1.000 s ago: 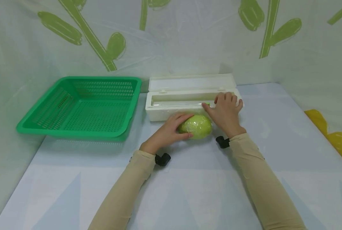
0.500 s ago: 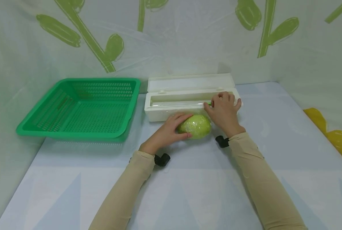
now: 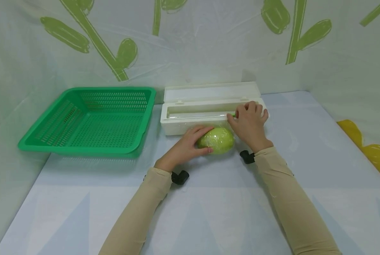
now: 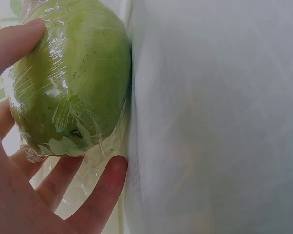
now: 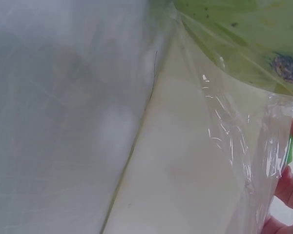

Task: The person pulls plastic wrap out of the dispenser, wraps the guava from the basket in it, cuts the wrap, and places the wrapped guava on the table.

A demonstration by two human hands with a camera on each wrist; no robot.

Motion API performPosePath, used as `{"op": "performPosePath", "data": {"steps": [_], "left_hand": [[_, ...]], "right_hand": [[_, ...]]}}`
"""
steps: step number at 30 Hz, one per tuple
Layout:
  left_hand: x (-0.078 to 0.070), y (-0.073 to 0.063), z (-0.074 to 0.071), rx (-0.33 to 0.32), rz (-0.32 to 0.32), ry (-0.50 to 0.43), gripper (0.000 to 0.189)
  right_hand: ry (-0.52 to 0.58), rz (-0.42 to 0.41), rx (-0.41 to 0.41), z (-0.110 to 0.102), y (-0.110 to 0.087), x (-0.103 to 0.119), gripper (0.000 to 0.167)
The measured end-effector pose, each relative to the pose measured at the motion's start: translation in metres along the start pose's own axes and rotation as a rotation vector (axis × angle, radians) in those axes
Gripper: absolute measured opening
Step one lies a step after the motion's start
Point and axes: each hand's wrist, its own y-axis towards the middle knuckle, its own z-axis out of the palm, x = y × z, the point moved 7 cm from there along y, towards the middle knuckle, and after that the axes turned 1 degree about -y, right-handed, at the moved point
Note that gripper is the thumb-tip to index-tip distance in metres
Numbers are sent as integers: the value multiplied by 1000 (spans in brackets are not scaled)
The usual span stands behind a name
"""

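Note:
A green oval fruit [image 3: 218, 140] wrapped in cling film lies on the table in front of a long white cling film box [image 3: 177, 127], whose lid is raised. My left hand [image 3: 187, 144] holds the fruit from its left side, thumb at the near side and fingers over the top. Clear film [image 5: 234, 141] stretches from the fruit to the box in the right wrist view. At the box's front edge, toward its right end, my right hand [image 3: 250, 122] pinches a small green slide cutter [image 3: 233, 114], mostly hidden by thumb and fingers.
To the left stands a green perforated plastic basket [image 3: 126, 148]. Black wrist cameras [image 3: 181, 177] sit at both cuffs, just above the pale tablecloth [image 3: 209, 212]. Behind the box rises a pale curtain [image 3: 206, 46] printed with green plants.
My right thumb and fingers have come together on the green slide cutter, moving slightly right. The left hand keeps its hold on the fruit in the same place.

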Motion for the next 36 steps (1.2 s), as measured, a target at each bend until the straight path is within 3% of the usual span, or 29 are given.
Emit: {"op": "performPosePath", "data": {"steps": [36], "left_hand": [[-1,0,0,-3,15,-4,68]], "right_hand": [[-111,-37,-93,-15,1,-2,34]]}}
